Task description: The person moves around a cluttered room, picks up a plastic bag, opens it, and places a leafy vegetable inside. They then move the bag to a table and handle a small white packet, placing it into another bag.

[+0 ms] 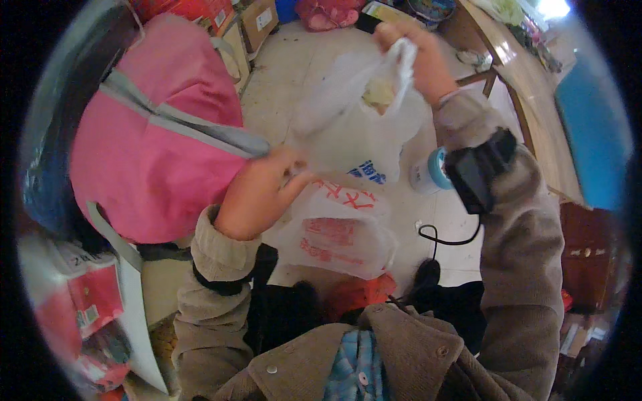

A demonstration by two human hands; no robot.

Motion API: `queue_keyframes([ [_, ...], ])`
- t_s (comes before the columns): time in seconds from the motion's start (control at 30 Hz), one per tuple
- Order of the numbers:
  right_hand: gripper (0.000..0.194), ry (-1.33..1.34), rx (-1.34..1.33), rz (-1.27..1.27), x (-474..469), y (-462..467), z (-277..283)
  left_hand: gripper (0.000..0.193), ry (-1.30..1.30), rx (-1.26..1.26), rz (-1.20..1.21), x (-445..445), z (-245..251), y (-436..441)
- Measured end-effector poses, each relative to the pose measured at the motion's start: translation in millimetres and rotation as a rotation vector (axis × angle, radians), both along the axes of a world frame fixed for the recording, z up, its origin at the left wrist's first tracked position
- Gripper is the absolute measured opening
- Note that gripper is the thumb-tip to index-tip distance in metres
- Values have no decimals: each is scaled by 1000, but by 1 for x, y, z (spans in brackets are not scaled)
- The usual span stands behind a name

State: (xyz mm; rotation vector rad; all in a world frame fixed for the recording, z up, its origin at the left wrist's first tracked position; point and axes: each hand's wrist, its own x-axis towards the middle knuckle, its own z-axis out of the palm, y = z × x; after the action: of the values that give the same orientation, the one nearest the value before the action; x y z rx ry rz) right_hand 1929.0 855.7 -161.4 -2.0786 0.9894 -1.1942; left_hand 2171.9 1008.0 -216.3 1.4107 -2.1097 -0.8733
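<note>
My right hand [419,60] is raised at the upper right, its fingers closed on the handles of a thin white plastic bag [366,130]. Something pale yellowish shows through the bag's opening. Nearer my body lies a second white plastic bag with red print [341,235]; a red plastic bag [363,295] shows below it. My left hand [263,193], slightly blurred, has thumb and fingers apart beside a bulky pink fabric bag with grey trim [170,120]. Whether it touches the grey strap end cannot be told.
A white tub with a blue lid [426,173] stands right of the bags, near a black cable [454,241]. A wooden table [531,110] with a blue panel [592,130] is at the right. Cardboard boxes [258,22] and a pink plastic bag [328,14] lie at the far side.
</note>
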Motion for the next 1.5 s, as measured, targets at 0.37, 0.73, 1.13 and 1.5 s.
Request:
queue_keyframes([
  [0.37,27,-29,395,37,-36,18,-67,35,242,106,-57,-137,-44,-86],
  [0.73,22,353,138,1,-161,73,-106,27,793,363,250,-59,-47,-94],
  [1.13,18,930,431,-195,-188,137,-140,33,435,329,-53,-69,-47,-83],
  [1.5,35,767,306,75,-83,135,-129,34,473,421,-106,-69,-61,-80],
])
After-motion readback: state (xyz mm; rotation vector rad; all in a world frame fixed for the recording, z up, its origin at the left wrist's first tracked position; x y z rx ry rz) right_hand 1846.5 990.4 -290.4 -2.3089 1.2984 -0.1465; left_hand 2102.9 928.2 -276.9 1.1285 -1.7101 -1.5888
